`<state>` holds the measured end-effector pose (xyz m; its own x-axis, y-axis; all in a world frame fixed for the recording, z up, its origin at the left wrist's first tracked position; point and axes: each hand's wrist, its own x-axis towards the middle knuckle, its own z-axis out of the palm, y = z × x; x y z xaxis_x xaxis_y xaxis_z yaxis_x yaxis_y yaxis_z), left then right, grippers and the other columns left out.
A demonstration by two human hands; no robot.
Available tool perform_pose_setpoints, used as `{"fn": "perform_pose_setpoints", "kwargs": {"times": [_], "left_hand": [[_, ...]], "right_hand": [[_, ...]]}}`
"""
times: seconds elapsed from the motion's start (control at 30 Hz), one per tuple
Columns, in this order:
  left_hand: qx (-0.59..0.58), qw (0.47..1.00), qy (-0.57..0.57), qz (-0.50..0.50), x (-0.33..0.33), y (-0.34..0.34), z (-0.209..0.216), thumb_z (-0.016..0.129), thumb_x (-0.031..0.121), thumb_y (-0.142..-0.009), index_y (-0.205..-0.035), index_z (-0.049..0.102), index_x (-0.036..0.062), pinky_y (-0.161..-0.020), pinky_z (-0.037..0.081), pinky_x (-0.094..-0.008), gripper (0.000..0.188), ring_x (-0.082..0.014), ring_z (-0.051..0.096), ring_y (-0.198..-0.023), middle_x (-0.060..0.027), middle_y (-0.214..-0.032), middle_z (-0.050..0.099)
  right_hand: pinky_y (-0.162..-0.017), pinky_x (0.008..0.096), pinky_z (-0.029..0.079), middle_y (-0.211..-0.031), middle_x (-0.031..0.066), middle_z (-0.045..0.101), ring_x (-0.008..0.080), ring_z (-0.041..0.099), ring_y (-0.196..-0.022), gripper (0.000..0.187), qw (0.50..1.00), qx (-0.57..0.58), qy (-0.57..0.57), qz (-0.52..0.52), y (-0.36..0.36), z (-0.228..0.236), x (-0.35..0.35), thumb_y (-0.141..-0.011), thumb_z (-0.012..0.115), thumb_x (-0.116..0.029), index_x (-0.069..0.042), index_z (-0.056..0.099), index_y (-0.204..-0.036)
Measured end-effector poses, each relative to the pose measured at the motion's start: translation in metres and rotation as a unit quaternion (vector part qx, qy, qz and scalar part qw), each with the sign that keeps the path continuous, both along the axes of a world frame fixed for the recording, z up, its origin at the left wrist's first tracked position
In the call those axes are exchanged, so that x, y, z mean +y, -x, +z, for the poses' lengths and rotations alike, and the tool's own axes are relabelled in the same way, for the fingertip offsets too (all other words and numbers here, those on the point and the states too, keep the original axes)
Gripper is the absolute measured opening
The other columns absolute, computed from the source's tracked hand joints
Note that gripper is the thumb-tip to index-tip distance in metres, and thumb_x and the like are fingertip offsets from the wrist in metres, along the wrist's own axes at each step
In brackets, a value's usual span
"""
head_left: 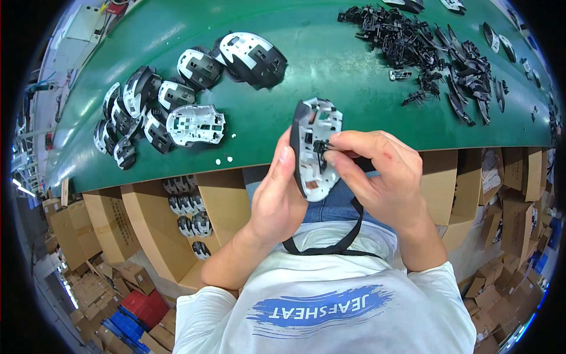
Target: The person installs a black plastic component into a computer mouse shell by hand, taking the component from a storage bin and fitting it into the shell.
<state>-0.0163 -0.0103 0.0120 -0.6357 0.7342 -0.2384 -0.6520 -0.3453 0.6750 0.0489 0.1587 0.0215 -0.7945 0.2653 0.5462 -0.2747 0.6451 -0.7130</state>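
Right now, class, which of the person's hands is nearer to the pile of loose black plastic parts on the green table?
Right. The right hand is below and left of the black parts pile; the left hand is farther left, holding the white mouse shell.

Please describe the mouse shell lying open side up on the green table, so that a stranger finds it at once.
Look at the green table, left half, where a cluster of mouse shells lies. At its right lower edge lies the white shell. Unlike its black-and-white neighbours, it lies flat with its hollow, ribbed inside facing up.
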Motion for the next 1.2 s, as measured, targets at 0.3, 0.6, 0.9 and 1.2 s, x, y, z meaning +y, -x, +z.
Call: {"fn": "perform_pose_setpoints", "kwargs": {"times": [0.3,0.6,0.9,1.2], "left_hand": [[0.085,0.994,0.03,-0.068,-0.003,-0.001,0.005,0.038,0.04,-0.116,-0.167,0.02,0.0016,-0.125,0.032,-0.043,0.067,-0.0251,0.043,-0.15,-0.0156,-0.161,0.042],[-0.015,0.998,0.026,-0.057,-0.003,-0.011,0.0,0.038,0.044,-0.115,-0.168,0.015,0.0003,-0.126,0.028,-0.0426,0.072,-0.025,0.039,-0.152,-0.0158,-0.163,0.039],[0.047,0.992,0.051,-0.104,-0.003,-0.013,0.002,0.034,0.046,-0.114,-0.171,0.015,0.0082,-0.125,0.034,-0.0457,0.071,-0.0242,0.04,-0.154,-0.0091,-0.168,0.037],[-0.013,0.995,0.019,-0.095,-0.002,-0.012,0.009,0.036,0.045,-0.114,-0.169,0.017,0.0057,-0.125,0.032,-0.043,0.069,-0.0233,0.039,-0.152,-0.0126,-0.165,0.038]], "right_hand": [[-0.059,0.0313,0.054,-0.085,0.0035,0.072,0.0208,0.068,-0.064,0.027,0.998,-0.039,-0.011,-0.039,-0.002,0.012,-0.002,-0.077,0.082,0.005,-0.007,0.066,-0.095],[-0.057,0.0334,0.052,-0.077,0.0053,0.067,0.0232,0.064,-0.062,0.025,0.998,-0.029,-0.056,-0.01,-0.005,0.0,-0.002,-0.079,0.079,0.004,-0.007,0.066,-0.097],[-0.061,0.029,0.057,-0.094,0.0068,0.078,0.0198,0.073,-0.07,0.034,0.997,-0.04,-0.07,-0.019,-0.02,0.009,0.002,-0.078,0.088,0.004,-0.004,0.073,-0.107],[-0.08,0.0368,0.053,-0.112,0.0083,0.076,0.024,0.069,-0.094,0.04,0.981,-0.098,-0.166,0.007,-0.035,0.02,0.007,-0.081,0.088,-0.015,-0.008,0.079,-0.119]]}}
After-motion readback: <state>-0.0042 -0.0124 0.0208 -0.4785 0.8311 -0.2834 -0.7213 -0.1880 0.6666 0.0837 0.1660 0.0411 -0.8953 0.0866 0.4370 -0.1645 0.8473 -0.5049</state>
